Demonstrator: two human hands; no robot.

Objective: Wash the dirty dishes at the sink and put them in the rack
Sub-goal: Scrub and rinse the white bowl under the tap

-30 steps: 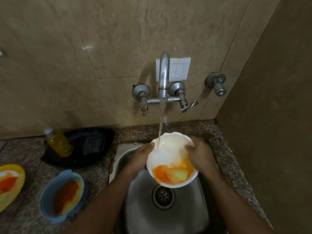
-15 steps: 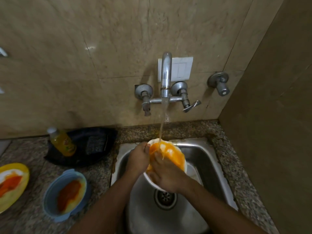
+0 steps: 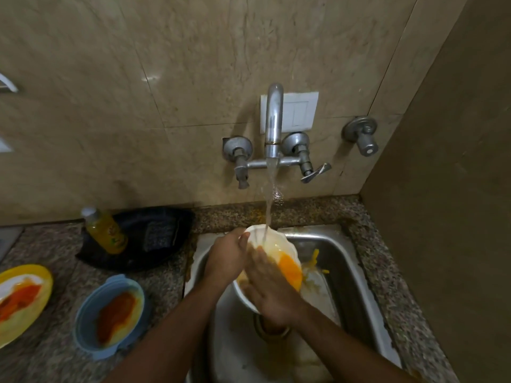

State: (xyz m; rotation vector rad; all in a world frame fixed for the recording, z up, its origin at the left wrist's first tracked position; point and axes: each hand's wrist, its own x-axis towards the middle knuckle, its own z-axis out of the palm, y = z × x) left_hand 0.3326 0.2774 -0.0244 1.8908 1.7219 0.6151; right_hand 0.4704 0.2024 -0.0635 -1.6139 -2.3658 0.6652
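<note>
A white bowl (image 3: 272, 246) with orange sauce inside is tilted over the steel sink (image 3: 343, 261), under the running tap (image 3: 273, 125). My left hand (image 3: 225, 258) grips the bowl's left rim. My right hand (image 3: 269, 288) lies flat inside the bowl with fingers straight, rubbing its inner surface. Orange residue runs out of the bowl into the sink on the right. A blue bowl (image 3: 110, 313) and a yellow plate (image 3: 22, 299), both smeared with red-orange sauce, sit on the counter to the left.
A yellow soap bottle (image 3: 106, 230) leans on a black tray (image 3: 149, 239) behind the blue bowl. The granite counter (image 3: 387, 272) borders the sink, with a wall close on the right. Another wall valve (image 3: 362, 136) sits right of the tap.
My right hand left the bowl's right rim and moved inside it, rubbing. The bowl tilted toward the right and orange sauce is washing out into the sink.
</note>
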